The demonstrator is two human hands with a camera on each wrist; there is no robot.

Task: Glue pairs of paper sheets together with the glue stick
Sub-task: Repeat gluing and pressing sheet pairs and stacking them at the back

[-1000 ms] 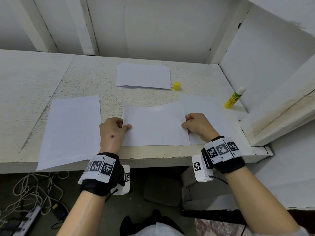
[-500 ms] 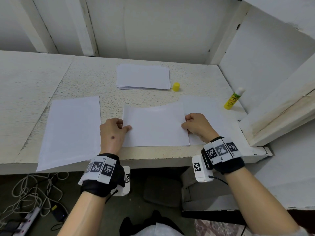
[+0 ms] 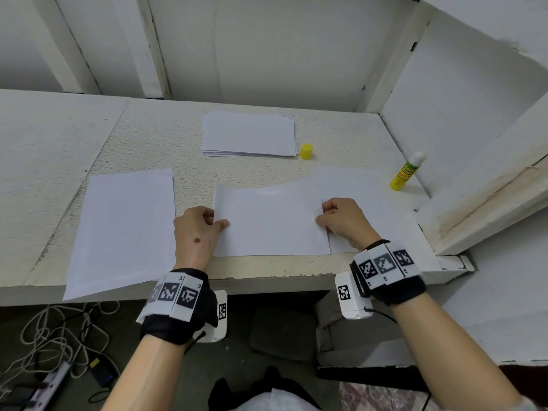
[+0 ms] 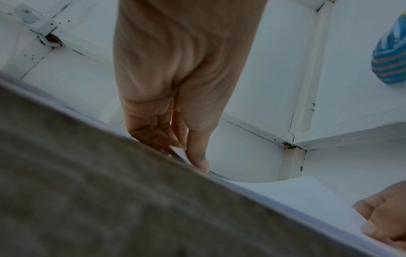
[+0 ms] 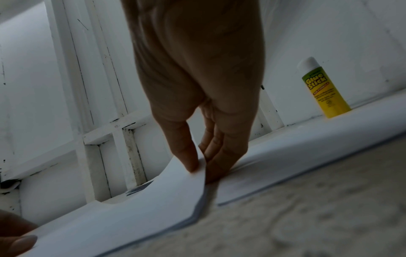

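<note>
A white paper sheet (image 3: pixel 271 221) lies near the front edge of the bench, its far edge bowed up. My left hand (image 3: pixel 212 222) pinches its left edge (image 4: pixel 182 153) between thumb and fingers. My right hand (image 3: pixel 324 215) pinches its right edge (image 5: pixel 197 171). Under the right side lies a second sheet (image 3: pixel 355 188). The yellow glue stick (image 3: pixel 406 172) stands uncapped at the right wall, also visible in the right wrist view (image 5: pixel 325 90). Its yellow cap (image 3: pixel 306 151) stands beside a stack of sheets (image 3: pixel 249 134) at the back.
Another white sheet (image 3: pixel 124 226) lies at the left and overhangs the bench's front edge (image 3: pixel 267 281). A white wooden wall and a slanted board (image 3: pixel 489 185) close off the right side. Cables and a power strip (image 3: pixel 50 345) lie on the floor below.
</note>
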